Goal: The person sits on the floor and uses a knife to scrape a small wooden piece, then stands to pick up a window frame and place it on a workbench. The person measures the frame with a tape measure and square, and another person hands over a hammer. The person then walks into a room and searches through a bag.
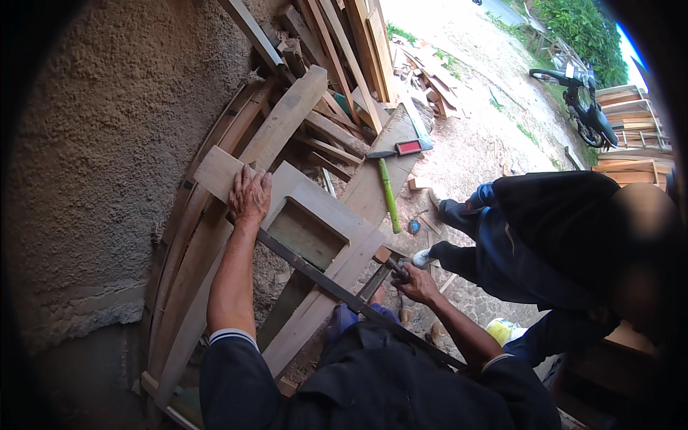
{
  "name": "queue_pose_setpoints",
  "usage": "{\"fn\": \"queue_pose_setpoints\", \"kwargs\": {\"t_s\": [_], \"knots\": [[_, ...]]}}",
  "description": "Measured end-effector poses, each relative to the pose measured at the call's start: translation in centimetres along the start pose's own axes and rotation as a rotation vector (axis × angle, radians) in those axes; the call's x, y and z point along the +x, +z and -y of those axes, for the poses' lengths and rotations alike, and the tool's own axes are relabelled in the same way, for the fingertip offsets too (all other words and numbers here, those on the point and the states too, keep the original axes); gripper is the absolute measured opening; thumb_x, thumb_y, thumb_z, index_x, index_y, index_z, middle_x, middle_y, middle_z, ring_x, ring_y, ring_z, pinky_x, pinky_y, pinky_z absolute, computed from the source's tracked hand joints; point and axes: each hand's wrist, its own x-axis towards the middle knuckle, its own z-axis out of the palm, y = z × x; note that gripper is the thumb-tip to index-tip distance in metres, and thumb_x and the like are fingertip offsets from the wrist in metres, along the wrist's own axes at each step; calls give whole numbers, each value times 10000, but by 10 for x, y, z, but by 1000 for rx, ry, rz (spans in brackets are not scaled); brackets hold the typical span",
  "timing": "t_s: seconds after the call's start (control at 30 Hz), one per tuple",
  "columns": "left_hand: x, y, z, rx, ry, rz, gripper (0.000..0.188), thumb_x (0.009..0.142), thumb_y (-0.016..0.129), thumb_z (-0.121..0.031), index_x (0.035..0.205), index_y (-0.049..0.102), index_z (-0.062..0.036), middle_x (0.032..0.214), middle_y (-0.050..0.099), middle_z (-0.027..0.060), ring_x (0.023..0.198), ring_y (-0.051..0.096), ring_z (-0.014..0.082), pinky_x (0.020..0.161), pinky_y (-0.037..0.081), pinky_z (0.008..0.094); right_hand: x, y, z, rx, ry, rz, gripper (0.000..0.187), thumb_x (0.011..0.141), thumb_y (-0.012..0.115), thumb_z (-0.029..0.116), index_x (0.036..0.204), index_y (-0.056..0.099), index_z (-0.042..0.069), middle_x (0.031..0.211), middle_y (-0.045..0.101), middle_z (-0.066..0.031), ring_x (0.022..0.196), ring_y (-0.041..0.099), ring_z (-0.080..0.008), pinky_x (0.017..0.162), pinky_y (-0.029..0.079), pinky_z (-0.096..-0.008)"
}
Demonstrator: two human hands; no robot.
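A wooden frame (351, 266) with a rounded rectangular opening lies before me. Across it runs a long dark bar clamp (308, 271). My left hand (249, 195) lies with fingers stretched over the frame's far left end, by a short crosspiece (217, 170). At the other end, my right hand (418, 282) is wrapped around the clamp's screw handle (393, 264). A small wood block (382, 254) sits between the clamp's screw end and the frame's edge. Beyond, a hammer (388, 190) with a green handle and a try square (411, 147) with a red-faced stock rest on a board (367, 188).
Long boards (188, 236) lean along the rough wall (129, 129) at left. Scrap wood (437, 79) lies farther out. A person (559, 229) stands close on the right. A blue round object (414, 226) lies on the ground. A motorcycle (584, 107) stands far right.
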Motion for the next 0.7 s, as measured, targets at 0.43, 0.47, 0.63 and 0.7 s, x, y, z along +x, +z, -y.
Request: {"fn": "queue_pose_setpoints", "kwargs": {"t_s": [0.43,0.47,0.63,0.7], "knots": [[4,8,3,-35,-15,-9,516,1029,352,-531,1372,590,-227,1575,369,117,1457,315,333,1137,326,539,25,-19,-16,578,189,681,72,883,718,155,883,681,93,549,475,48,449,423,-50,417,345,-268],[2,7,3,-33,-13,-15,517,1029,350,-531,1369,592,-227,1574,369,117,1457,315,334,1137,328,537,22,-12,-11,461,8,530,169,882,728,213,997,665,106,594,564,-14,503,562,-156,499,457,-332],[4,10,4,-25,-4,12,521,1028,347,-534,1360,600,-222,1577,365,114,1452,319,344,1145,325,520,-18,29,6,-151,-25,-363,503,825,735,280,1265,543,127,950,697,-204,820,690,-401,697,535,-507],[3,15,7,-20,-7,7,524,1029,345,-532,1358,601,-214,1580,362,109,1450,323,341,1141,328,523,-14,36,8,-183,59,-420,464,824,729,272,1236,566,133,918,705,-200,822,696,-392,696,539,-501]]}}
